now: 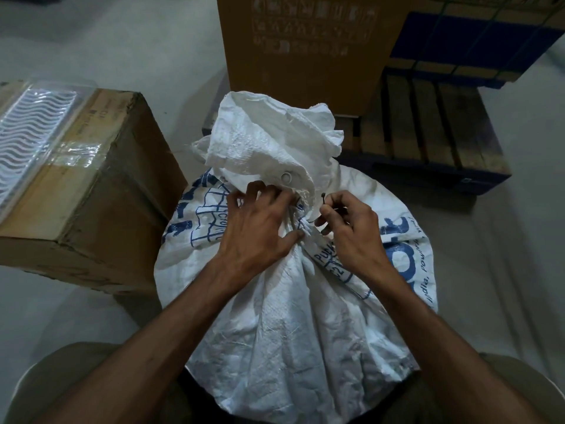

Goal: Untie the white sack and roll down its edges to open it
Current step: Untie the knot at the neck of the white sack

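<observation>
A grey floor (91,41) runs under everything. At the far centre stands a tall cardboard carton (305,47) on a wooden pallet (428,133), with a blue-edged stack (477,47) at the far right. On the left sits a second cardboard box (101,185), carrying a clear plastic tray (33,130) with a wavy pattern.

The white sack (293,301) (woven, printed in blue) stands in the centre, close to the person, its bunched neck rising toward the far side with the loose top flopping leftward. The left hand (260,221) grips the gathered neck, fingers (253,191) curled round the fabric. The right hand (351,228) is just beside it on the right, pinching a thin dark tie (323,198) at the neck between thumb and forefinger.
</observation>
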A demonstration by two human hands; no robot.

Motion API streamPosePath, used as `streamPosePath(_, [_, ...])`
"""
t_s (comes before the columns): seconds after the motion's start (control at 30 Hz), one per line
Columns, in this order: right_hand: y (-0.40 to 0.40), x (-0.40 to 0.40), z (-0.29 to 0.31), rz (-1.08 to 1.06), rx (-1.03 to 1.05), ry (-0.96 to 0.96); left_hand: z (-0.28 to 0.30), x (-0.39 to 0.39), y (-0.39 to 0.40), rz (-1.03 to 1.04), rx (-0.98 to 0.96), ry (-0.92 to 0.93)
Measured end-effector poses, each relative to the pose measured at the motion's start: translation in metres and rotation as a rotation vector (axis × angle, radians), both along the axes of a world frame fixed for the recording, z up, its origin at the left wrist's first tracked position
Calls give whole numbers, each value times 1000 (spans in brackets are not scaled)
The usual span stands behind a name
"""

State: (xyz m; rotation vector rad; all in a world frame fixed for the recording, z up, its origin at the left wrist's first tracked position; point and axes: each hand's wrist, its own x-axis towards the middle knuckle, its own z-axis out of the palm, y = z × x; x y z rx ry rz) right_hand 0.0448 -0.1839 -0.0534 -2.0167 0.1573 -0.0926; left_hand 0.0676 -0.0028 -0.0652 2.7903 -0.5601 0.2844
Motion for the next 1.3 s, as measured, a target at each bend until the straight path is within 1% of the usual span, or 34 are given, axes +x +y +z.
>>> streamPosePath(0.1, [-5, -2, 10, 6, 120, 20, 4, -2, -5, 13, 11, -27])
streamPosePath(0.3, [-13, -36, 40, 20, 347, -67, 19, -34, -15, 92, -17, -102])
streamPosePath(0.37, [-15, -57, 51, -4, 445, -92, 29, -54, -18, 67, -119, -75])
streamPosePath(0.47, [-12, -93, 68, -37, 612, -110, 37, -94, -20, -66, -417, 112])
streamPosePath(0.5, [-10, -106, 72, -46, 656, -115, 39, -109, -20, -98, -476, 131])
streamPosePath(0.57, [-5, -130, 82, -56, 716, -134, 41, -139, -18, -126, -513, 73])
streamPosePath(0.63, [0, -151, 91, -93, 721, -137, 50, -164, -13, -134, -553, -2])
streamPosePath(0.7, [1, -165, 96, -177, 714, -128, 61, -182, -4, -129, -624, -18])
streamPosePath(0.8, [2, -177, 106, -255, 768, -143, 83, -205, 9, -106, -755, 69])
streamPosePath(0.9, [10, -192, 120, -209, 823, -138, 103, -225, 18, -66, -815, 141])
streamPosePath(0.97, [22, -207, 128, -118, 797, -96, 115, -236, 22, -68, -808, 132])
streamPosePath(1.07, [41, -224, 128, -36, 690, -46, 128, -247, 28, -65, -751, 97])
streamPosePath(1.17, [55, -230, 120, -23, 643, -36, 131, -253, 35, -49, -715, 93])
streamPosePath(1.3, [66, -220, 113, -29, 671, 0, 124, -248, 47, 2, -665, 15])
